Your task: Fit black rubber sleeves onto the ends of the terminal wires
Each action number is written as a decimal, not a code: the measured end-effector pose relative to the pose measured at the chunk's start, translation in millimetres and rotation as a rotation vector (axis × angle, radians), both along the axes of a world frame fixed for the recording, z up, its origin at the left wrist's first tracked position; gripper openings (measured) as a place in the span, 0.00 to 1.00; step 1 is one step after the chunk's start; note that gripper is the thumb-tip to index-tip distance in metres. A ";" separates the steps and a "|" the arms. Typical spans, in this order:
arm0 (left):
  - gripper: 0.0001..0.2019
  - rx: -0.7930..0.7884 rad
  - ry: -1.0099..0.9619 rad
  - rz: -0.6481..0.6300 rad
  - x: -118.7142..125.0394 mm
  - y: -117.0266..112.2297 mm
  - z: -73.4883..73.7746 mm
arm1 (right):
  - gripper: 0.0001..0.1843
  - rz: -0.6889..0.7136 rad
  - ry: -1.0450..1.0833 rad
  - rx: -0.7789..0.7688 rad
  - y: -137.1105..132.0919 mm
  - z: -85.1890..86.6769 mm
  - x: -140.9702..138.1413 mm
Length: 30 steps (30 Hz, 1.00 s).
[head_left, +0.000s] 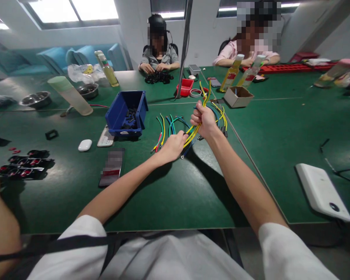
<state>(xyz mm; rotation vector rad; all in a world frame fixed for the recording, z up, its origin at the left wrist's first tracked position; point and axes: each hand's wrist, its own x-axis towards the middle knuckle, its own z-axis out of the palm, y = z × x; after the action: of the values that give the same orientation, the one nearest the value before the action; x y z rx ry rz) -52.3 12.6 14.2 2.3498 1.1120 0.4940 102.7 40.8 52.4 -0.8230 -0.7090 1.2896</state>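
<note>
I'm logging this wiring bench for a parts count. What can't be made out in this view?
Head view:
1. Number of yellow wires in the right hand: fingers cover the bundle.
2. Wire ends at the left hand: hidden in its grip.
3. The black parts in the blue bin: too small, partly behind its wall.
4. The phone screen: blurred.

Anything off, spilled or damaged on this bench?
Nothing spilled or visibly damaged. The right hand and left hand grip a yellow wire bundle; loose wires, green, yellow and red, lie splayed on the table beside them. The bottles lean, likely lens distortion.
</note>
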 end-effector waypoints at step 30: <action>0.21 -0.361 -0.142 -0.154 -52.7 23.1 8.2 | 0.23 -0.165 -0.056 -0.018 3.4 10.0 31.1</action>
<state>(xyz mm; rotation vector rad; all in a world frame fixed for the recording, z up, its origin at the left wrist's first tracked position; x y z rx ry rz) -104.9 35.8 22.4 2.0311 0.8653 0.3633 133.8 44.3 62.4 -0.9163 -0.6608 1.1298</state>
